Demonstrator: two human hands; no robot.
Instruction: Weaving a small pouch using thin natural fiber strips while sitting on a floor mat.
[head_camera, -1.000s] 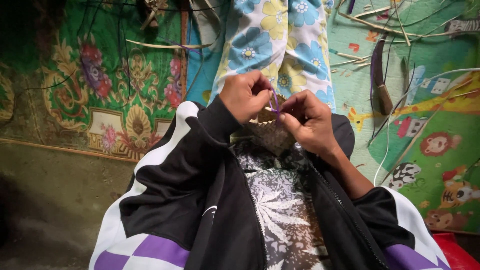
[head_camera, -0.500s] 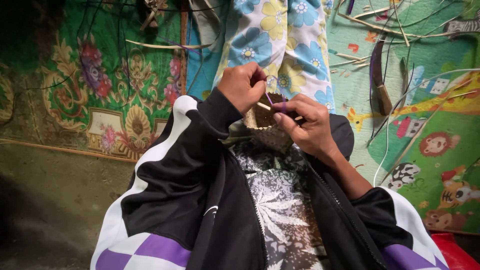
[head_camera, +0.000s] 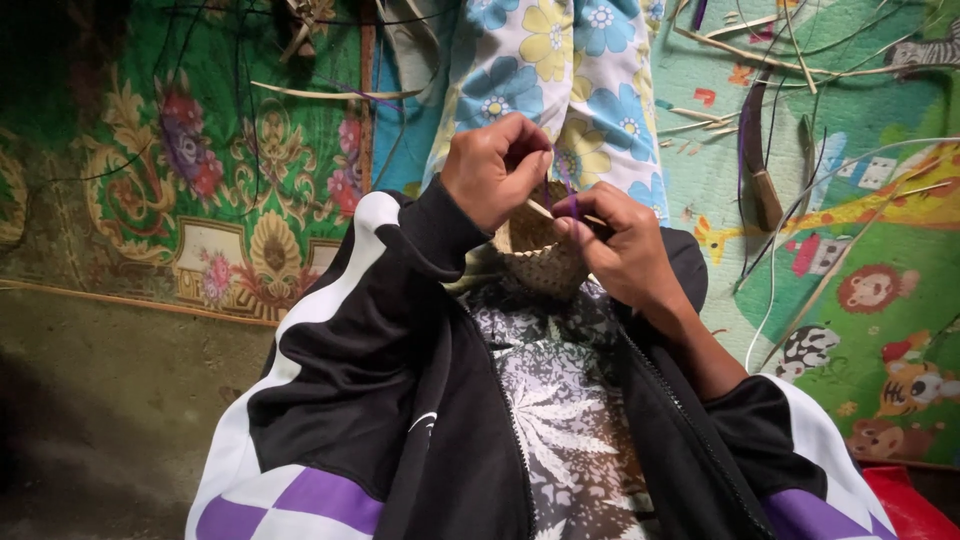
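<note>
Small woven basket piece, tan and straw-coloured, tight plaited weave, rounded like a shallow bowl. Held up above the lap, not resting on the floor, tilted with its open rim toward the wearer's chest. Mostly hidden behind the fingers; only the lower curved wall and part of the rim visible. Thin pale strip sticking out slantwise from the rim, stiff and flat. Purple strand, narrow and glossy, running across the top of the weave just beside the pale strip, its far end covered, so its length cannot be told.
</note>
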